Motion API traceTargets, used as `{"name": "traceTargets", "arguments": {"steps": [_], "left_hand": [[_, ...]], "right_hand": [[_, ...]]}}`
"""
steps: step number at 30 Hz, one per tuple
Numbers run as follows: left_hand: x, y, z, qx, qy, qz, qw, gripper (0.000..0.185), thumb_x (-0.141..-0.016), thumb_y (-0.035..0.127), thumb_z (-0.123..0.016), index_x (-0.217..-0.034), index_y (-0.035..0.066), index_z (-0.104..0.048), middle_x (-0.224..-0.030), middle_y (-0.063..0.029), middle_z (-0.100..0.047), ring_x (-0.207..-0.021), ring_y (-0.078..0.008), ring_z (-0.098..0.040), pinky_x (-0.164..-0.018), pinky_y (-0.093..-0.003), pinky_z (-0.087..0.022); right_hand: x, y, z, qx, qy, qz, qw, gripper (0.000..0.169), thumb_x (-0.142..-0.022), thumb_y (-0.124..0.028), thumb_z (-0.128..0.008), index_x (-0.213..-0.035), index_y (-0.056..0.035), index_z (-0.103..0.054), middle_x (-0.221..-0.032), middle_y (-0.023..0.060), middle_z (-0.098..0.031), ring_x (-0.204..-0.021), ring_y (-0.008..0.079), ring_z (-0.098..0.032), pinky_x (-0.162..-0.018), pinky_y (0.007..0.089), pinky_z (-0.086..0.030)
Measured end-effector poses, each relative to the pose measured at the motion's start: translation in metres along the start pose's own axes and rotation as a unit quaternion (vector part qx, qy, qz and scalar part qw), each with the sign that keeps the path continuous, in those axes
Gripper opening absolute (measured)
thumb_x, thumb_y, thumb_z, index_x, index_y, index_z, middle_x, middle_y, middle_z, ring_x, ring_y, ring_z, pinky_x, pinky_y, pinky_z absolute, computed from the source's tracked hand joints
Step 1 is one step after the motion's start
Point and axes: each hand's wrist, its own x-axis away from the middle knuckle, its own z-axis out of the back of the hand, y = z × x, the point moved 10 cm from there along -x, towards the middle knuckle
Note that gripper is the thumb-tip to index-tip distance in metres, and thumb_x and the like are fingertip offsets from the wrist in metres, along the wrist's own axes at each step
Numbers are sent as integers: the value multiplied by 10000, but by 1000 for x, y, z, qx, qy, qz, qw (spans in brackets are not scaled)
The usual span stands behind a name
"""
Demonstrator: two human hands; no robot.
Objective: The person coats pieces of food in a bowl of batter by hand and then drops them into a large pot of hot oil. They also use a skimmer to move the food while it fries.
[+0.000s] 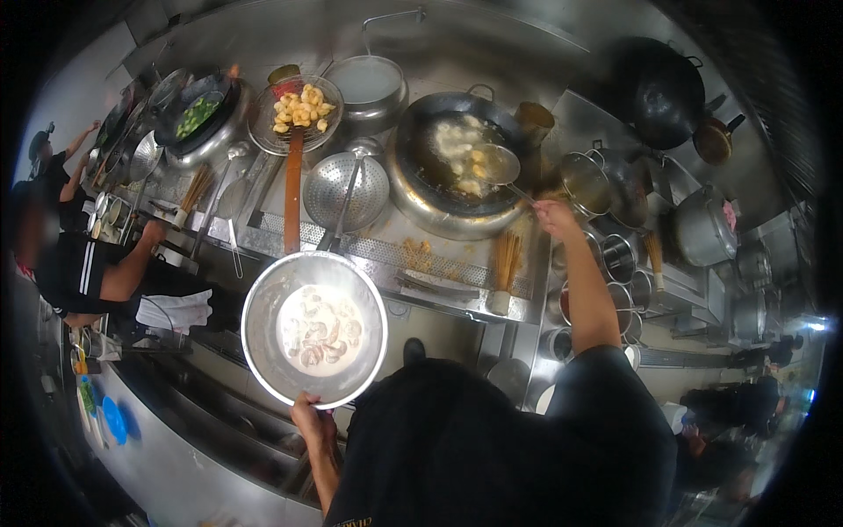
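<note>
With its fingers at the near rim, my left hand (313,416) grips a wide metal bowl (262,323). Several raw shrimp (321,336) lie in pale wet batter inside it. My right hand (555,219) holds the thin handle of a round skimmer (498,163), whose head is in a black wok (416,146). Pale battered pieces (456,139) fry in bubbling oil there, and a few golden ones (479,160) are at the skimmer. Left of the wok, golden fried pieces (301,109) rest in a wire strainer (255,125) with a wooden handle (293,191).
A perforated metal ladle (323,197) lies between strainer and wok. A bamboo wok brush (504,270) stands at the range's front edge. A pot of cloudy liquid (365,82) sits behind. Another person (99,263) works to the left, near a wok with green vegetables (197,117). Metal pots (618,257) crowd the right.
</note>
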Motion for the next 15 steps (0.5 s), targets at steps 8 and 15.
{"name": "traceTargets", "arguments": {"steps": [8,15], "left_hand": [[13,-7,-17,70,-16,64,995,514,-764,117,-486,-1234,-88,-524,-1214,-205,-608,-1102,-390,-628,-941,-588,-532],[21,1,-38,117,-72,37,990,543,-766,109,-485,-1269,-94,-514,-1238,-214,-609,-1134,-404,-610,-993,-569,-506]], "right_hand": [[63,-31,3,48,2,25,999,224,-982,-61,-451,-1159,-8,-579,-680,-11,-505,-453,46,-338,-359,226,-223],[93,-95,-66,96,-24,56,993,239,-941,-48,-468,-1131,5,-603,-665,-1,-510,-441,43,-323,-361,234,-208]]}}
